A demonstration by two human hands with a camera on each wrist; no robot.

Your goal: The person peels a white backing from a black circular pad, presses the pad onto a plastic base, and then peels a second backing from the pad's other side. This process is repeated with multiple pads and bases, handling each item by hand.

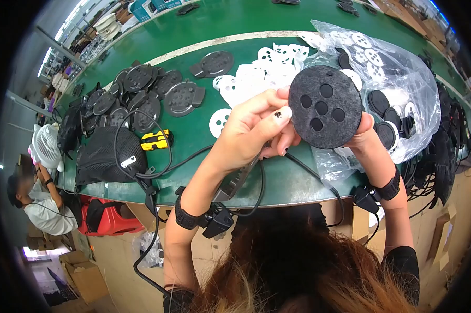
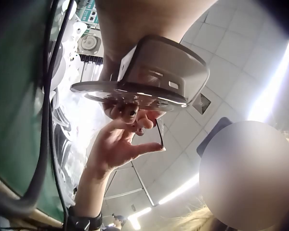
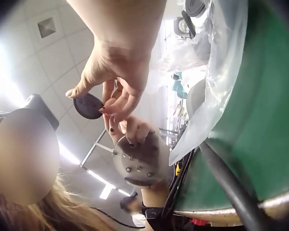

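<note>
My left hand [image 1: 253, 125] grips a dark round plate whose handle [image 1: 235, 182] shows below it in the head view. Small pegs stud the plate's face [image 3: 142, 161] in the right wrist view, and the left wrist view shows the plate [image 2: 127, 94] nearly edge-on. Between thumb and fingers, my right hand [image 3: 118, 60] pinches a thin black disc [image 3: 88, 106]. Five round marks show on that disc [image 1: 324, 125] in the head view, raised beside my left thumb. Whether the left fingertips touch the disc, I cannot tell.
Dark pegged plates [image 1: 141, 99] lie piled at left, near a black mesh pouch [image 1: 107, 156] and a yellow tool [image 1: 156, 140]. White cut-outs [image 1: 256, 75] sit mid-table; a clear bag [image 1: 407, 83] holds discs at right. Cables cross the front edge. A person [image 1: 50, 208] sits far left.
</note>
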